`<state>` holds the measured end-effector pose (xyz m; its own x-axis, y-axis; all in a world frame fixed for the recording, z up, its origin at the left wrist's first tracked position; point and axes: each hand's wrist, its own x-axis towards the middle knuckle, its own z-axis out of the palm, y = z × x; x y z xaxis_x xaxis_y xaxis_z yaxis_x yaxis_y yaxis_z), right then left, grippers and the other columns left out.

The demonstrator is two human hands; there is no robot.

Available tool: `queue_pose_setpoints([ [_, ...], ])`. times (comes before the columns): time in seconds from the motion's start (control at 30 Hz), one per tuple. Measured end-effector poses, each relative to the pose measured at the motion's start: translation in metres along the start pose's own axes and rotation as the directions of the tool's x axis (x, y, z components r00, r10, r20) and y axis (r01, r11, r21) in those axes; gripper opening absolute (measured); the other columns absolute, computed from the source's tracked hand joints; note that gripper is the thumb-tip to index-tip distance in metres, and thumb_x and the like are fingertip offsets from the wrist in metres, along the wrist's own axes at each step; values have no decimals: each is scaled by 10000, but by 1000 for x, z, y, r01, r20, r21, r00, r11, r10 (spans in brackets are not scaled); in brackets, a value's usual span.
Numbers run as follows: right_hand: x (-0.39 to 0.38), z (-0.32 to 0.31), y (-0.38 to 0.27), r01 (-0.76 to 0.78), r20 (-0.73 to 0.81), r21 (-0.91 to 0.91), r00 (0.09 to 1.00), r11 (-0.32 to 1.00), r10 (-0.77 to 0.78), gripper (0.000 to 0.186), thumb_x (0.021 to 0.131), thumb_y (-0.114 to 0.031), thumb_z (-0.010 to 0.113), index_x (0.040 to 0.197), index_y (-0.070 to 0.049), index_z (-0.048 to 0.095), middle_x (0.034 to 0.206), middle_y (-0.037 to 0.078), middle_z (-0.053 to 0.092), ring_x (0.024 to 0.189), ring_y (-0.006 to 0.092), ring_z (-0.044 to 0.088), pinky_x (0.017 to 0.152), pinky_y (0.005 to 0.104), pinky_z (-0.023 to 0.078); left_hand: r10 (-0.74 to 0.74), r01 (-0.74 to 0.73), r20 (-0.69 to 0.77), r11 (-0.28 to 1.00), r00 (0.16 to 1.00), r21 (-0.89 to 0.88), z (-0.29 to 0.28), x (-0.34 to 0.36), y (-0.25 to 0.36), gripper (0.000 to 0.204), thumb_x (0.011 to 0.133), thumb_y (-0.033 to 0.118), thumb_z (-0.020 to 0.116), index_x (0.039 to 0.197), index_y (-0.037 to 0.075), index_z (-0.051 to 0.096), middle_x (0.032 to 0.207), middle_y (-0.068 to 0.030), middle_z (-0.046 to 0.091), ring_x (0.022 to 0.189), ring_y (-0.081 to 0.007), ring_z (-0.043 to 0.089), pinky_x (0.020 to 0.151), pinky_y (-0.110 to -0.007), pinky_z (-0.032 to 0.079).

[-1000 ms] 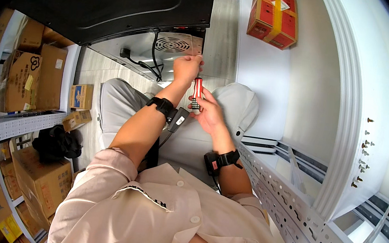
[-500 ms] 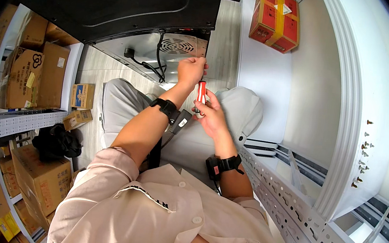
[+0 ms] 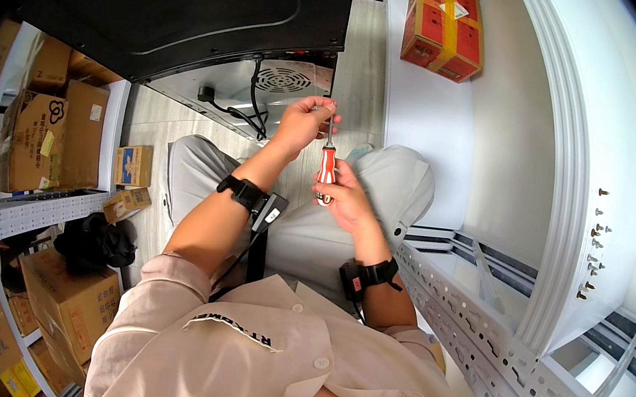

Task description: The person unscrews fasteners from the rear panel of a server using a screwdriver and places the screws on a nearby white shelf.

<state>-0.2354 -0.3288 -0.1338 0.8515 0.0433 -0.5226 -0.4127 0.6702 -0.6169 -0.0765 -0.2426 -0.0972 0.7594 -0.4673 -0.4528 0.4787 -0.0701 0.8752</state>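
My right hand (image 3: 349, 198) is wrapped round the red-and-white handle of a screwdriver (image 3: 327, 166), whose shaft points away from me. At the shaft's far end, the fingers of my left hand (image 3: 304, 125) are pinched together. Whatever small piece is between them is too hidden to name. Just beyond my left hand stands a large appliance with a black panel (image 3: 199, 4) and a bare metal face (image 3: 182, 83). That face carries a round slotted vent (image 3: 283, 80) and a black power cord (image 3: 255, 85). Both hands are apart from the metal face, above my grey trousers.
Several small screws (image 3: 597, 234) stick to the white panel at the right. A red taped carton (image 3: 444, 31) sits on a white surface at the far right. Shelving on the left holds brown cardboard boxes (image 3: 82, 132) and a black cloth-like bundle (image 3: 97, 240). A perforated metal rail (image 3: 476, 326) runs beside my right arm.
The screwdriver and my right hand have come slightly nearer to me, and more of the shaft shows. My left hand has drawn away from the appliance's edge to the screwdriver's tip.
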Motion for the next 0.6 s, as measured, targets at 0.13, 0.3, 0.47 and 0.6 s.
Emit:
queue_pose_setpoints([
  [0.13,-1,1,-1,39,66,-10,997,999,-38,465,801,29,628,1226,-94,485,1031,55,568,864,164,573,712,338,483,89,-97,96,991,991,89,-1,-17,16,197,934,213,605,1071,75,636,938,-41,704,784,-96,635,662,-243,460],
  [0.3,-1,0,0,44,115,-33,993,998,-40,433,768,52,616,1175,-73,535,1052,51,568,929,176,565,762,348,481,214,-235,183,967,959,101,2,-36,32,184,887,126,644,1033,14,663,943,-67,699,798,-105,627,739,-265,508],
  [0.47,-2,3,1,59,135,-62,990,996,-50,454,746,51,608,1185,-46,548,1036,51,577,910,172,568,756,338,482,265,-292,192,947,945,133,-1,-44,33,191,874,102,645,1035,0,656,901,-42,685,792,-100,621,752,-255,509],
  [0.6,-3,10,0,74,146,-65,987,995,-63,468,721,56,608,1179,-37,570,980,35,578,794,123,558,680,263,439,284,-308,151,935,947,173,-7,-42,30,192,868,124,672,1018,4,663,867,-25,674,778,-89,614,737,-247,506],
])
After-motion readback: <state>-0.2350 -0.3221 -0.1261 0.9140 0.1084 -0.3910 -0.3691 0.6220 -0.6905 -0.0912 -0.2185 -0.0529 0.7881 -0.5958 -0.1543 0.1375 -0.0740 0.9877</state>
